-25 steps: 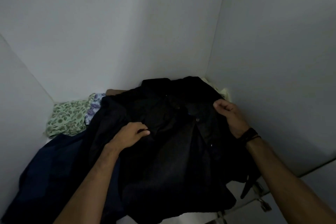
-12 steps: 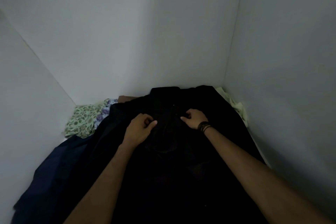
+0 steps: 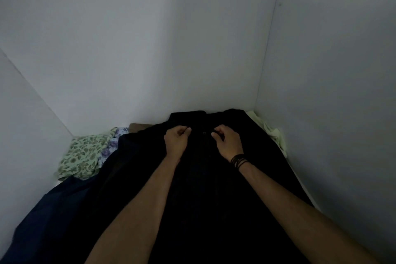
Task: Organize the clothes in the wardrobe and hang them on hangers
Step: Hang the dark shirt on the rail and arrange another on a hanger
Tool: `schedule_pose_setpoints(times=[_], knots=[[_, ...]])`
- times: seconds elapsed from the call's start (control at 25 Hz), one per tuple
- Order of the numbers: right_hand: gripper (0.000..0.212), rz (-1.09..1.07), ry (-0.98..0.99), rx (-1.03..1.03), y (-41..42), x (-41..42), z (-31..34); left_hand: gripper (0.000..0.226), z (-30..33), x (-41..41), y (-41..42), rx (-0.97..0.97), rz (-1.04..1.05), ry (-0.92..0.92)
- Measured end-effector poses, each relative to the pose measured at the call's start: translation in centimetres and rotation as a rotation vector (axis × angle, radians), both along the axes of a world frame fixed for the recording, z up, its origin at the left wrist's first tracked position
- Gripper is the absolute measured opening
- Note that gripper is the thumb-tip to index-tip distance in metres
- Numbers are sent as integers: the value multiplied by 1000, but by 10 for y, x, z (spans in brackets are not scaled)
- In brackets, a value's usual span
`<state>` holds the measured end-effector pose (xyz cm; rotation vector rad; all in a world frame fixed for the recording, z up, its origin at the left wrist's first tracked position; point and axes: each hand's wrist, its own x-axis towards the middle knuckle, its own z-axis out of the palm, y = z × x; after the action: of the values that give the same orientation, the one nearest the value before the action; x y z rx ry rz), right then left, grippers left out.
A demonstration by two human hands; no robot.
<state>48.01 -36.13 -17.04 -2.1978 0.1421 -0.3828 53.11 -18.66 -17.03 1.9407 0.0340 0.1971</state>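
The inside of a household wardrobe, seen from a head-worn camera in dim light: plain pale back panel (image 3: 150,49) and side panel (image 3: 332,92) meet at square corners to enclose one compartment. Loose clothing is heaped on its floor rather than hung — a black button-front garment (image 3: 203,188) spread across the middle, a dark navy garment (image 3: 53,216) at the left, a green leaf-print cloth (image 3: 81,156) and a purple floral piece (image 3: 108,150) bunched in the back left corner, and a pale yellow-green cloth (image 3: 272,133) pressed against the right panel. The bare boards and the unsorted garments mark this as domestic clothes storage.
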Motion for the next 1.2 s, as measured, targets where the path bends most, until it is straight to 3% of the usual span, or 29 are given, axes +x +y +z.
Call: schedule_pose_setpoints(times=[0.12, 0.28, 0.44, 0.52, 0.64, 0.76, 1.0, 1.2], knots=[[23, 154, 191, -15, 9, 7, 2, 10, 17, 16, 0, -308, -94, 77], [56, 97, 278, 65, 18, 26, 1, 9, 32, 14, 11, -426, -307, 163], [26, 66, 223, 47, 19, 47, 2, 15, 33, 19, 32, -458, -423, 238], [17, 38, 143, 132, 22, 51, 3, 30, 34, 28, 37, -331, -349, 265], [12, 20, 55, 190, 26, 54, 4, 33, 28, 45, 36, 107, -440, 250], [16, -6, 14, 191, 21, 57, 3, 24, 26, 58, 31, 97, -587, 327], [16, -30, 65, 223, 16, 54, 5, 16, 36, 77, 29, 35, -407, 47], [19, -142, -63, 159, 23, 62, 3, 13, 56, 71, 12, 158, -711, -14]])
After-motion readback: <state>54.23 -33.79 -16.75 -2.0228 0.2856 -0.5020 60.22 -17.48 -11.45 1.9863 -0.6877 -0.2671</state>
